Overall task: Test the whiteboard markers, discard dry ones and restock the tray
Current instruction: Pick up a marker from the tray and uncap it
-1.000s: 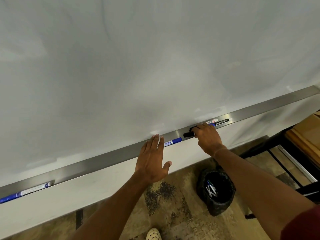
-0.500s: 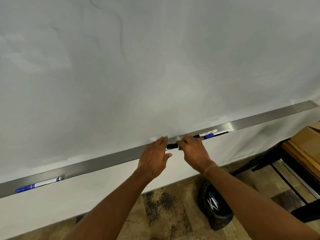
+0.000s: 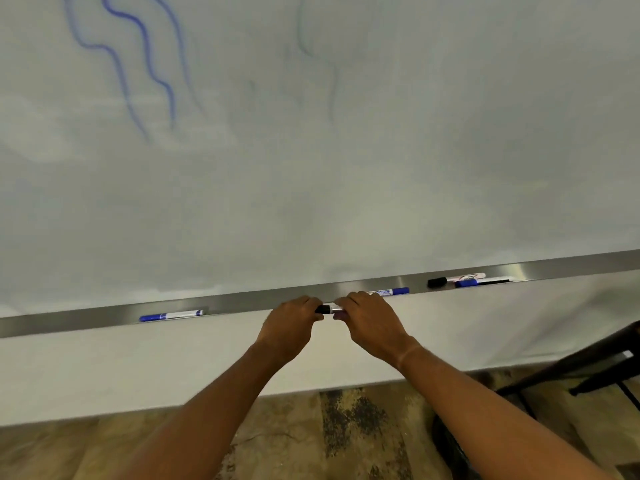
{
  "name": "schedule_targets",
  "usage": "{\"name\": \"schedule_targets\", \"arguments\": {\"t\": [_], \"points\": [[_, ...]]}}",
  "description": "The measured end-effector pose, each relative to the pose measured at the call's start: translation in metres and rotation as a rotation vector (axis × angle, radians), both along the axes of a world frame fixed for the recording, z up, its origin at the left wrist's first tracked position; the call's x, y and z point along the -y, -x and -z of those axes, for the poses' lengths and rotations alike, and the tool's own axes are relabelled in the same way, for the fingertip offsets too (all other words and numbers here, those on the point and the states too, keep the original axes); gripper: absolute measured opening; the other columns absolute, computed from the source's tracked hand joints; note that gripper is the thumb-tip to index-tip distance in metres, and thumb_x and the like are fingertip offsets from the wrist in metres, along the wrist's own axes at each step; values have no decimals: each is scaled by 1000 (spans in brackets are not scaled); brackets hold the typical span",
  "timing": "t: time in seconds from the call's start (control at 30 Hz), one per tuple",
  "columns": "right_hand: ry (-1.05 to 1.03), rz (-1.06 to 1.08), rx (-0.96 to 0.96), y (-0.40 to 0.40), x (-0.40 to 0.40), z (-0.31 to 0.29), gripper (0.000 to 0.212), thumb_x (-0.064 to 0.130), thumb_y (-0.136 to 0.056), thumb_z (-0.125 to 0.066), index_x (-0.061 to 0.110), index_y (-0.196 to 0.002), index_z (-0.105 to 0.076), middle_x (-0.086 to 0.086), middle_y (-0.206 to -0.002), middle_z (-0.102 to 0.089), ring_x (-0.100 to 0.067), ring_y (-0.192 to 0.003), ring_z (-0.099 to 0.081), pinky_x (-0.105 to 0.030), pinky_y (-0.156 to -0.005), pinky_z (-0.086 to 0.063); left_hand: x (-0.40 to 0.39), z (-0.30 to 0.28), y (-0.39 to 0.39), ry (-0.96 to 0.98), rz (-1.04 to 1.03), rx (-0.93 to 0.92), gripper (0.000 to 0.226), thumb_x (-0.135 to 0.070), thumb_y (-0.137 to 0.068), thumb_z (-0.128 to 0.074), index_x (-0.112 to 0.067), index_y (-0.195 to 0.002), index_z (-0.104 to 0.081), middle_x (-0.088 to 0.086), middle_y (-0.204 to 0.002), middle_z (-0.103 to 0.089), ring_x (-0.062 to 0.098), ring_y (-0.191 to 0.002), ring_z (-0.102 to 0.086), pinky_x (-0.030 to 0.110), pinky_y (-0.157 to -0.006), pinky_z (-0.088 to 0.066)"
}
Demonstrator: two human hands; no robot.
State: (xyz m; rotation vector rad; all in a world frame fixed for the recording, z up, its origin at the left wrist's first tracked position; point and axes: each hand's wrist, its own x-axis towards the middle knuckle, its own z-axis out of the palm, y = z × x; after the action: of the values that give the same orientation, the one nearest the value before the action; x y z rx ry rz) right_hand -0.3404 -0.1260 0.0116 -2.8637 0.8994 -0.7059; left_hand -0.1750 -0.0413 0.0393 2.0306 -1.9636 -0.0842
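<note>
Both hands hold one black marker [image 3: 328, 309] level, just in front of the metal tray [image 3: 97, 315]. My left hand [image 3: 289, 325] grips its black cap end and my right hand [image 3: 372, 323] grips the barrel; only a short black and silvery stretch shows between them. In the tray lie a blue marker [image 3: 171, 315] at the left, another blue marker [image 3: 389, 292] just behind my right hand, and a black-capped marker [image 3: 455, 278] beside a blue one [image 3: 481, 282] further right. The whiteboard [image 3: 346, 168] carries wavy blue lines [image 3: 145, 60] at its upper left.
Below the board is a white wall strip [image 3: 138, 368], then mottled brown floor [image 3: 311, 438]. A black metal furniture frame [image 3: 595, 368] stands at the lower right. My right forearm hides the floor beneath it.
My right hand lifted the black marker off the tray and carried it left; my left hand, flat at first, now grips its cap end. The view tilted up, revealing blue lines.
</note>
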Motion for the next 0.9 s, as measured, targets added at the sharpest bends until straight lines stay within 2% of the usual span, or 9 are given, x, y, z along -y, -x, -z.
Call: {"name": "schedule_targets", "arguments": {"t": [0.2, 0.33, 0.57, 0.73, 0.9], "points": [[48, -92, 15, -35, -32, -7, 15, 22, -82, -73, 17, -96, -69, 2, -81, -68, -18, -68, -62, -32, -64, -45, -38, -3, -30, -54, -47, -14, 22, -25, -98, -49, -14, -112, -61, 4, -102, -62, 21, -87, -58, 24, -67, -37], [83, -124, 27, -59, -54, -12, 13, 19, -80, -74, 19, -91, -69, 5, -77, -67, -16, -66, -60, -30, -60, -42, -63, -4, -61, -65, -35, -33, 20, -22, -97, -50, -17, -109, -64, 3, -101, -65, 21, -86, -59, 27, -69, -43], [100, -104, 47, -119, -108, -12, 13, 18, -79, -73, 19, -91, -69, 5, -77, -67, -17, -69, -61, -30, -63, -42, -116, -3, -124, -60, -2, -48, 23, -25, -98, -48, -19, -113, -64, 2, -101, -66, 21, -88, -60, 27, -72, -43], [120, -76, 44, -159, -146, -13, 12, 17, -80, -71, 18, -91, -68, 4, -75, -66, -18, -66, -58, -31, -60, -40, -149, -2, -165, -35, 40, -75, 24, -24, -98, -50, -19, -116, -63, 3, -104, -67, 19, -89, -60, 20, -71, -38], [131, -32, 49, -183, -173, -17, 14, 16, -78, -73, 18, -91, -68, 3, -75, -66, -20, -65, -58, -32, -59, -40, -169, -4, -195, -5, 89, -104, 24, -25, -97, -50, -17, -114, -65, 3, -104, -68, 20, -90, -60, 25, -74, -43]]}}
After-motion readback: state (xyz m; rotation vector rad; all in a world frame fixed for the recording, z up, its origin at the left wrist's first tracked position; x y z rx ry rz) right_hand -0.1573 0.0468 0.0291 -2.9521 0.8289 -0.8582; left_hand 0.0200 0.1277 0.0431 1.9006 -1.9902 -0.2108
